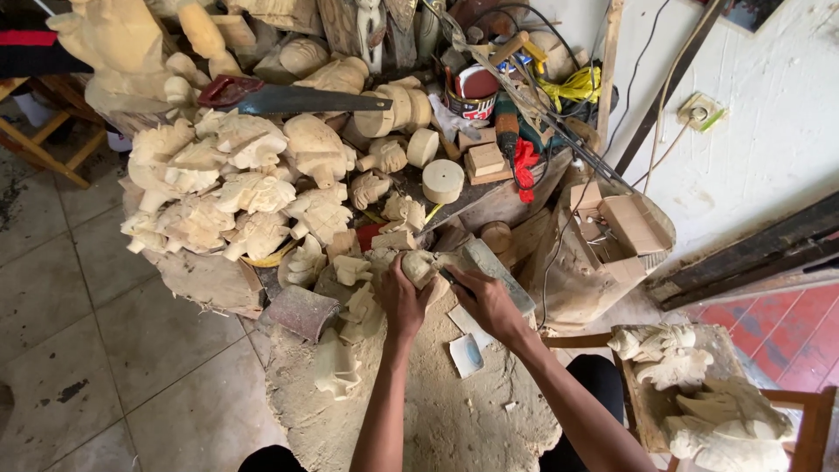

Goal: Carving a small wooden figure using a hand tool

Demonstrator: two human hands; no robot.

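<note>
Over at the left edge of the bench (205,280) there's a big heap of pale carved figures (218,188), and a handsaw (288,99) with a red handle lies across the pile near the back. Coming toward the middle, the left hand (400,299) is clenched around a small pale carving (419,265), pinning it right at the front edge of the bench, just above the sawdust-covered block (437,411) below. The right hand (488,301) is wrapped around a flat grey block (498,273) (looks like a sanding block or a stone, can't tell which), and it sits touching the carving. My take on doing this bit well: keep the piece braced hard against the bench so it can't roll, use short light strokes that follow the curves, and turn the carving often so the detail doesn't get flattened. Further right a woven basket (651,249) holds wood offcuts (629,223), and by the right edge of the view more finished carvings (690,385) sit on a small stool (808,419).
</note>
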